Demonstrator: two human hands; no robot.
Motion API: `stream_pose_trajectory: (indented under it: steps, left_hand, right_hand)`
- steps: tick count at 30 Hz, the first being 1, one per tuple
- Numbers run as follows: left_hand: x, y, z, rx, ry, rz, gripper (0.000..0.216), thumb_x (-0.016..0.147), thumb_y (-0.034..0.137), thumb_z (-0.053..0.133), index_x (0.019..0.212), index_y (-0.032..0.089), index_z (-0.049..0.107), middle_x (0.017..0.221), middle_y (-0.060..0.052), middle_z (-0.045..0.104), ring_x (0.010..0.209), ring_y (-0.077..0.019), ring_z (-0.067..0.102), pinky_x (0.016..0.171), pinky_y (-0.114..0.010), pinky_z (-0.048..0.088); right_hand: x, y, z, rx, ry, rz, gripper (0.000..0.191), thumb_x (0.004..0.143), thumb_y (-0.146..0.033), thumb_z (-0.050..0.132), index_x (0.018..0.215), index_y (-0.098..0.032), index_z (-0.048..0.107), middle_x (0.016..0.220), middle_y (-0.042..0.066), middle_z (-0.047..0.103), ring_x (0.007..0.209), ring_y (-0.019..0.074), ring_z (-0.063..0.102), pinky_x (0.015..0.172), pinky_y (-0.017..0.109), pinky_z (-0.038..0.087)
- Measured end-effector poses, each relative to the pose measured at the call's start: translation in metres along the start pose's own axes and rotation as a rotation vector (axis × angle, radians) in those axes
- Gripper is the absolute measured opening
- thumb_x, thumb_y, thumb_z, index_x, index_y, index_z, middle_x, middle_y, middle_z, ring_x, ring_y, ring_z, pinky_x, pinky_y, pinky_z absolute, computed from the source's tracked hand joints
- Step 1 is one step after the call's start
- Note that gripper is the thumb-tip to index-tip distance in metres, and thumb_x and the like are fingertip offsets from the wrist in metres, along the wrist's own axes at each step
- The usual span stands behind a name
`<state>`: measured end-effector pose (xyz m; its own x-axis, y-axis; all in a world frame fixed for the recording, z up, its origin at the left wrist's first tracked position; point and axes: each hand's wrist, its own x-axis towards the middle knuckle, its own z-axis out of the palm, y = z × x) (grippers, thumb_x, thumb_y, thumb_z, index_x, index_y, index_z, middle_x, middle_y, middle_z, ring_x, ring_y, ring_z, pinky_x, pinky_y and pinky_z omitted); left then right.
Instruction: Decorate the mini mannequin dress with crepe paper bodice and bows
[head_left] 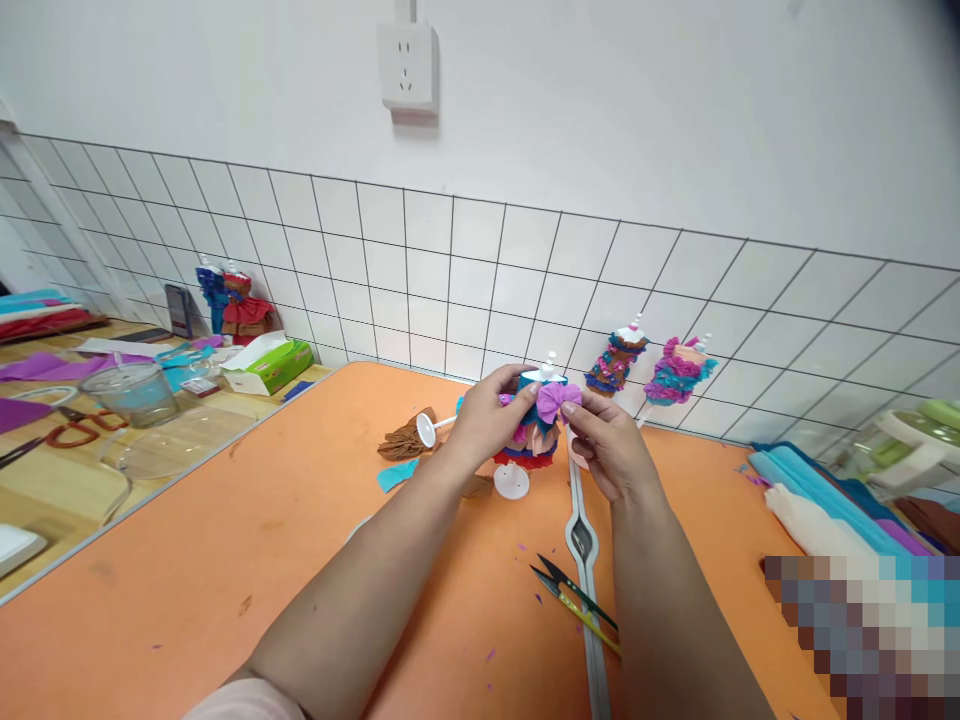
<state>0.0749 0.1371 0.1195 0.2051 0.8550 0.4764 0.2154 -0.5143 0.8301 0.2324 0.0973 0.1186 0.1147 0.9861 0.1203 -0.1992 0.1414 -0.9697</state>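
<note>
A small paper-dress figure on a white stand rises from the orange table. My left hand grips its left side. My right hand pinches a pink crepe-paper bow against the figure's chest. Red, blue and pink ruffles hang below the bow. Beside the figure lie a brown paper dress with a white stand and a teal scrap.
Two finished paper figures lean on the tiled wall. Thread snips and a long white tool lie under my right forearm. Folded crepe paper sits at the right. The left table holds a tissue box, a glass jar and scissors.
</note>
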Motion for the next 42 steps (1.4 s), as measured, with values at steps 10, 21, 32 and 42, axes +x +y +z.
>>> stream_pose_trajectory:
  steps: [10,21,32,42]
  left_hand:
    - [-0.0003,0.0016,0.0009,0.005,-0.002,0.015,0.029,0.087,0.032,0.056,0.114,0.023,0.063,0.106,-0.001,0.07,0.096,-0.0181,0.064,0.086,-0.029,0.049]
    - [-0.0015,0.0004,0.002,-0.046,0.004,0.028,0.028,0.09,0.034,0.052,0.114,0.022,0.063,0.106,-0.002,0.07,0.098,-0.0173,0.064,0.086,-0.027,0.049]
    - [-0.0039,0.0049,0.0038,-0.06,0.019,0.024,0.034,0.087,0.047,0.056,0.106,0.02,0.063,0.101,-0.003,0.07,0.095,-0.0183,0.064,0.081,-0.027,0.05]
    - [-0.0025,0.001,0.0001,0.077,-0.005,0.002,0.039,0.077,0.037,0.069,0.113,0.022,0.064,0.103,-0.003,0.071,0.093,-0.0199,0.065,0.085,-0.031,0.05]
  right_hand:
    - [0.0032,0.006,0.0009,0.042,0.074,-0.047,0.031,0.059,-0.038,0.082,0.079,-0.018,0.069,0.059,-0.006,0.046,0.049,0.0048,0.029,0.04,0.018,0.017]
    - [0.0036,0.0066,0.0033,0.017,0.063,-0.004,0.033,0.056,-0.039,0.082,0.075,-0.016,0.068,0.056,-0.005,0.051,0.047,0.005,0.036,0.04,0.018,0.021]
    - [0.0056,0.0073,-0.0003,-0.01,0.021,-0.007,0.035,0.061,-0.04,0.081,0.08,-0.018,0.063,0.055,-0.008,0.046,0.044,0.0038,0.034,0.037,0.016,0.024]
    - [0.0046,0.0057,-0.0016,0.044,-0.02,0.046,0.048,0.054,-0.038,0.085,0.092,-0.021,0.061,0.071,-0.007,0.05,0.049,0.004,0.033,0.036,0.015,0.018]
